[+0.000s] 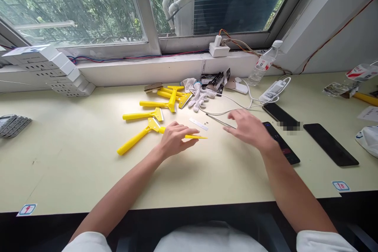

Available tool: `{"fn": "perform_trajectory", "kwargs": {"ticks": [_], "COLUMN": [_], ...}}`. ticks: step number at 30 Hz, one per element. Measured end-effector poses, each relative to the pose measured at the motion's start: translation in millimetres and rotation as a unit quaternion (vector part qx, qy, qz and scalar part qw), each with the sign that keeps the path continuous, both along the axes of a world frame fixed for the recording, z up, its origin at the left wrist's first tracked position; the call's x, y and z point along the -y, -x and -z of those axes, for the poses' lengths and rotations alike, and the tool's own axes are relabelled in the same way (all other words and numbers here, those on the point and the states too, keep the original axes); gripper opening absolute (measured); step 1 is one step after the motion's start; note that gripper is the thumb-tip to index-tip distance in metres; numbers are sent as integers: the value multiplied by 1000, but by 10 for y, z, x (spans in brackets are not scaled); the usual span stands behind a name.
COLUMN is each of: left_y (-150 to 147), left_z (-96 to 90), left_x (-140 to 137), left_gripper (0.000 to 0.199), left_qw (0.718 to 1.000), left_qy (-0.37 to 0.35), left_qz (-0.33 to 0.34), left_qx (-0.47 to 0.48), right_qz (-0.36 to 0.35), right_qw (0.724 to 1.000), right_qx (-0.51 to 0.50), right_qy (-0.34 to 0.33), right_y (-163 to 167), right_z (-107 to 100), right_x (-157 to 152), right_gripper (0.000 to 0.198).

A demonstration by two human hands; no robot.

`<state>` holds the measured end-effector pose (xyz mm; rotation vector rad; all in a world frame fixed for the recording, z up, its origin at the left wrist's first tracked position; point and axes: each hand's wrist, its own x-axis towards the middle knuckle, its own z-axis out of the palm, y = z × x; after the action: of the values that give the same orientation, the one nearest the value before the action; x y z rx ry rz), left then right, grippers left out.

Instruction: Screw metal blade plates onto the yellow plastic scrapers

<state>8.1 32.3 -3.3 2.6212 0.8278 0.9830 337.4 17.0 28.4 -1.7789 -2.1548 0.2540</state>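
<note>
My left hand (176, 138) is closed around a yellow scraper (195, 137), whose pointed yellow end sticks out past the fingers; most of it is hidden. My right hand (248, 128) hovers with thumb and fingers apart over a thin metal rod (218, 119), which looks like a screwdriver shaft lying on the table. Between the hands lie a flat whitish blade strip (199, 124) and tiny screw-like pieces (206, 123). Left of my left hand rests another yellow scraper (134, 140), and several more scrapers (141, 115) lie farther back.
Knit gloves (196, 96) and small black boxes (217, 80) are at the back. A white cable (233, 108) loops near a power strip (273, 90) and a bottle (264, 65). Phones (330, 144) lie at right; white boxes (56, 71) are stacked at left.
</note>
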Motion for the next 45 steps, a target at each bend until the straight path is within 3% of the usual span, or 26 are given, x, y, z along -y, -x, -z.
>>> {"fn": "perform_trajectory", "kwargs": {"ticks": [2,3,6,10,13,15,18,22,28,45], "left_y": [-14,-21,-28,-22,-28,-38,-50,-56,-71,-67], "left_z": [-104,-155,-285,-376,-366,-335,-285,-242,-205,-198], "left_x": [43,61,104,132,115,89,55,50,71,60], "left_gripper": [23,24,19,23,25,26,28,29,29,27], "left_qw": [991,978,904,786,718,691,690,724,744,740], "left_qy": [102,162,346,516,559,555,531,508,508,511], "left_qz": [-31,-39,-47,-61,-91,-113,-142,-158,-151,-161], "left_qx": [82,124,247,335,405,449,470,438,406,407], "right_qz": [78,79,48,41,22,-39,-123,-174,-182,-181], "right_qw": [990,983,978,980,946,936,940,949,950,951], "right_qx": [91,90,33,-166,-324,-351,-316,-261,-249,-246], "right_qy": [79,138,201,98,20,-11,-27,-37,-44,-47], "right_y": [-210,-281,-364,-380,-408,-398,-317,-194,-131,-108], "right_z": [0,12,27,-56,-109,-112,-100,-100,-103,-98], "right_x": [48,71,109,130,180,216,240,221,210,226], "right_gripper": [27,20,10,20,33,34,26,25,26,28]}}
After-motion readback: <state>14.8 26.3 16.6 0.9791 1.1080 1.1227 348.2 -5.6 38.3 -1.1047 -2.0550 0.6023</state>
